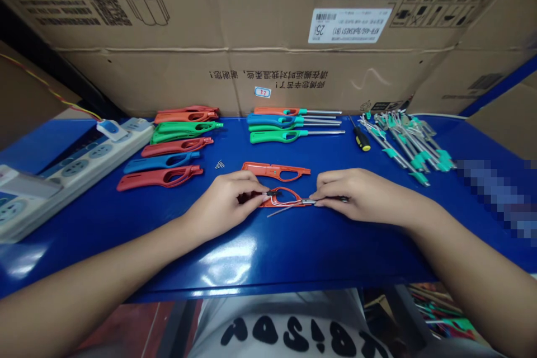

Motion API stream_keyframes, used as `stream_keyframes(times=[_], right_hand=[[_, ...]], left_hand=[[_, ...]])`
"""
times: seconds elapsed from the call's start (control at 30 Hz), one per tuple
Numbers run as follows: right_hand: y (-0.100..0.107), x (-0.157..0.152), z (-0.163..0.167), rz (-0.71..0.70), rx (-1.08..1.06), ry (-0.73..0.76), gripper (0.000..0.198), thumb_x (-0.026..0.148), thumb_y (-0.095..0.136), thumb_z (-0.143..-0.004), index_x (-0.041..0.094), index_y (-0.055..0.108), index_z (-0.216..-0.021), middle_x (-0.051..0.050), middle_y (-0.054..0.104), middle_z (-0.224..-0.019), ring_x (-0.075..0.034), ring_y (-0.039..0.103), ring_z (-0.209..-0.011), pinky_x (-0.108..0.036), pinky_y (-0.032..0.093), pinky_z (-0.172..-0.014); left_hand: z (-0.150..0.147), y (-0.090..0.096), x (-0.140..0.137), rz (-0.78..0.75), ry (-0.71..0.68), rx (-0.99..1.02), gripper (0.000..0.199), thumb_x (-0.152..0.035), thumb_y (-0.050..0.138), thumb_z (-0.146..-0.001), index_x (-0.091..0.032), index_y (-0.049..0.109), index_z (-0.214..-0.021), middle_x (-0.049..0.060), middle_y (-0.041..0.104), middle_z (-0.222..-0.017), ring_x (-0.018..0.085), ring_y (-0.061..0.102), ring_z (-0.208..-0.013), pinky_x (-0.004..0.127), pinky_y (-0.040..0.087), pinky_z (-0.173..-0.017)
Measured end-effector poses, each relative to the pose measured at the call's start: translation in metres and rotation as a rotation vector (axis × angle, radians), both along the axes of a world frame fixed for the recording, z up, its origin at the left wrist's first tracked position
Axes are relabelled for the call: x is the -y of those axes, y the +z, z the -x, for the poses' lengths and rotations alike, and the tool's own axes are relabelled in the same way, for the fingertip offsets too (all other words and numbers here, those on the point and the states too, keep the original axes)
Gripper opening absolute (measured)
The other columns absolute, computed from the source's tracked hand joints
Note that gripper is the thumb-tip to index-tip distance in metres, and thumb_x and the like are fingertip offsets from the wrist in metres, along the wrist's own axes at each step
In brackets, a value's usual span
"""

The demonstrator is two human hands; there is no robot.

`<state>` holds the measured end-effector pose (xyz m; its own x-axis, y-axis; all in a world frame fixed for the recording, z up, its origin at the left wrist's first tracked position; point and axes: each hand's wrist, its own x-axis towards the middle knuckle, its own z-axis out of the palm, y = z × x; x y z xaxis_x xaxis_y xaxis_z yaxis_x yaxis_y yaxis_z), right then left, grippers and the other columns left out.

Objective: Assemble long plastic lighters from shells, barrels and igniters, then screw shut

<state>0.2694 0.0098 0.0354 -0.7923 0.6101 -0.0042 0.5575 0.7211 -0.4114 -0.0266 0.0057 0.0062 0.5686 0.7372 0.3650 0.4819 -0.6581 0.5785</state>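
Observation:
My left hand (239, 197) pinches a small black part (272, 193) with thin white and red wires running from it. It is over an orange lighter shell half (289, 205) that lies flat near the middle of the table. At the shell's right end, the fingertips of my right hand (348, 194) are closed on a thin metal tube (309, 201), partly hidden by the fingers. A thin grey rod (280, 211) sticks out below the shell. Just behind lies another orange shell half (277, 171), its inner side facing up.
Coloured lighter shells (161, 177) line the left, beside small screws (220, 164) and a white power strip (79, 170). Lighters with metal tubes (274, 136) lie at the back. A screwdriver (361, 139) and several tube assemblies (413, 142) are at right. Cardboard (168, 78) stands behind.

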Motion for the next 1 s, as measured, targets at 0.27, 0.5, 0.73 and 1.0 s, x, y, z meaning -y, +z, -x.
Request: stream_keyframes(times=[0.27, 0.5, 0.73, 1.0], right_hand=[[-0.001, 0.002, 0.007, -0.07, 0.097, -0.073, 0.019, 0.015, 0.051, -0.098, 0.017, 0.067, -0.087, -0.004, 0.063, -0.089, -0.016, 0.059, -0.077, -0.028, 0.039, -0.067], [-0.006, -0.006, 0.003, 0.051, -0.039, -0.107, 0.013, 0.018, 0.053, -0.097, 0.018, 0.065, -0.093, -0.005, 0.063, -0.095, -0.017, 0.059, -0.084, -0.028, 0.043, -0.074], [-0.008, -0.007, 0.004, 0.074, -0.073, -0.141, 0.009, 0.017, 0.057, -0.094, 0.018, 0.064, -0.089, -0.004, 0.062, -0.091, -0.015, 0.057, -0.078, -0.026, 0.041, -0.069], [-0.005, -0.002, 0.004, 0.069, -0.069, -0.118, 0.005, 0.02, 0.063, -0.09, 0.018, 0.064, -0.095, -0.002, 0.058, -0.093, -0.01, 0.05, -0.066, -0.024, 0.039, -0.06]], left_hand=[[-0.002, 0.004, 0.004, 0.039, 0.033, -0.028, 0.013, -0.013, 0.07, -0.089, -0.015, 0.08, -0.097, 0.003, 0.072, -0.084, 0.011, 0.065, -0.066, 0.021, 0.05, -0.059], [-0.001, 0.01, 0.013, -0.013, -0.006, -0.174, 0.022, -0.019, 0.059, -0.097, -0.015, 0.077, -0.109, 0.007, 0.071, -0.095, 0.016, 0.068, -0.082, 0.028, 0.056, -0.075], [-0.005, 0.012, 0.03, -0.274, 0.025, -0.545, 0.032, -0.028, 0.052, -0.101, -0.009, 0.073, -0.116, 0.014, 0.069, -0.105, 0.028, 0.067, -0.095, 0.042, 0.06, -0.08], [-0.006, 0.013, 0.033, -0.268, 0.013, -0.614, 0.03, -0.022, 0.05, -0.102, -0.008, 0.068, -0.121, 0.014, 0.066, -0.103, 0.03, 0.061, -0.095, 0.048, 0.057, -0.081]])
